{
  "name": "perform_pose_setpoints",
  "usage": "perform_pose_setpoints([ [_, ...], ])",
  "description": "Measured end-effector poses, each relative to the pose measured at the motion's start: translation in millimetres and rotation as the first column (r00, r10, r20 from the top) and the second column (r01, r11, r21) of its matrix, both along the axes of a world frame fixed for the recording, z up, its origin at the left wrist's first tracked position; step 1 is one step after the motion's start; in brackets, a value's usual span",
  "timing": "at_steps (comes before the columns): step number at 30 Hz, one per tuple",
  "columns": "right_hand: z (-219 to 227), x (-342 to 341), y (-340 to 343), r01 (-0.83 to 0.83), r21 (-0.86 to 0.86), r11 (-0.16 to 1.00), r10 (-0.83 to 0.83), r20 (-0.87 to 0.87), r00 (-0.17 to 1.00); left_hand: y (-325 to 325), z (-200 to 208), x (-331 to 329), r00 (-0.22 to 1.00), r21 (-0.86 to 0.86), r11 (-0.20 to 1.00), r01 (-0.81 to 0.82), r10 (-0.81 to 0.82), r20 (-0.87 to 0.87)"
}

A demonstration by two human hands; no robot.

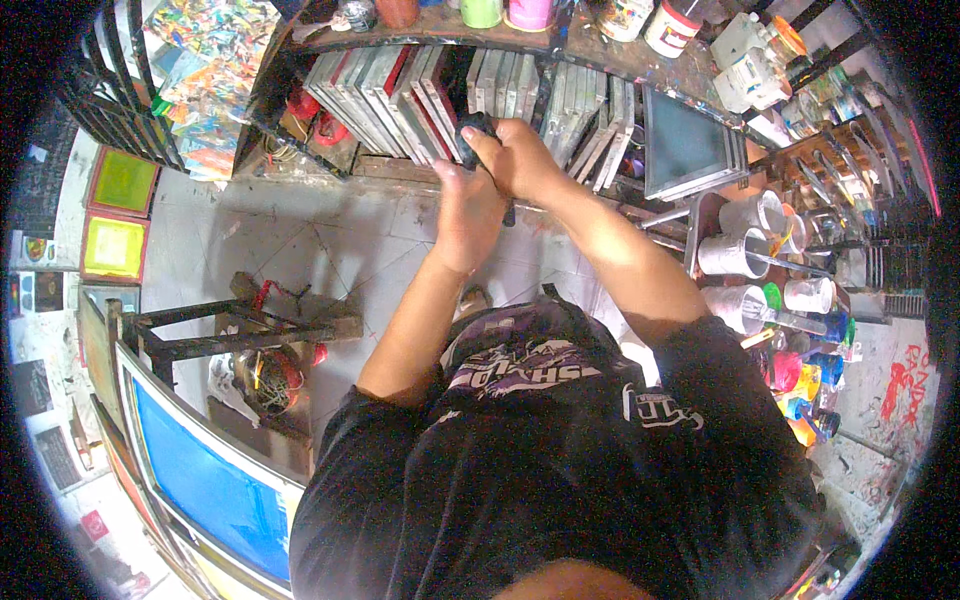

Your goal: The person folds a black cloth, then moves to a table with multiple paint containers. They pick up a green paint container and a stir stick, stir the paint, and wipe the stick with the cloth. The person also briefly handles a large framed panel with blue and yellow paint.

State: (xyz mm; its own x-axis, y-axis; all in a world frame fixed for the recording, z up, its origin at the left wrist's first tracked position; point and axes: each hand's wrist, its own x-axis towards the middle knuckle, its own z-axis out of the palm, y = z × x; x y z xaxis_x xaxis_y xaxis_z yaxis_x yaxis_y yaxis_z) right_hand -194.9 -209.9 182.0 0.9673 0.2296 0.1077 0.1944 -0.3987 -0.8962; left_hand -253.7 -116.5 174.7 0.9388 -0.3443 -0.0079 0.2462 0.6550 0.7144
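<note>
Both arms reach forward, and my hands meet in front of a low shelf of frames. A black object (476, 142), narrow and dark, is gripped by my right hand (522, 165), its thumb laid along the top. My left hand (470, 212) is just below and to the left, touching the right one and closed about the same object, with its thumb raised and its fingers mostly hidden. A dark tip shows below the hands. What kind of thing it is cannot be made out. Behind it stand several upright printing-screen frames (372, 85), grey and red-edged.
A paint-stained bench top (430, 25) bears several tubs. At the right, a framed screen (690, 145) leans by a rack with white buckets (735, 252) and paint bottles. On the left are a dark wooden stand (230, 340) and a large blue screen (205, 450).
</note>
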Motion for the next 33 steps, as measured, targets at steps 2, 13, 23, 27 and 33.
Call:
perform_pose_setpoints([
  [2,-2,3,1,0.052,0.064,0.997,-0.049,-0.039,0.998,2,1,-5,0.998,0.209,0.977,0.031,-0.041,0.047],
  [13,4,14,11,0.34,0.322,0.884,-0.166,-0.464,0.87,13,-9,-13,0.852,0.74,0.635,-0.221,-0.243,0.463],
  [23,81,4,4,-0.09,0.369,0.925,0.115,-0.046,0.992,51,-98,27,0.827,0.575,0.606,-0.55,0.301,0.474],
  [27,140,-18,12,-0.336,0.224,0.915,0.326,0.081,0.942,18,-230,110,0.881,0.875,0.134,-0.465,-0.028,0.473],
  [33,164,-17,-80,-0.124,-0.171,0.977,0.148,0.132,0.98,34,-177,139,0.842,0.092,0.993,0.071,-0.01,-0.54],
])
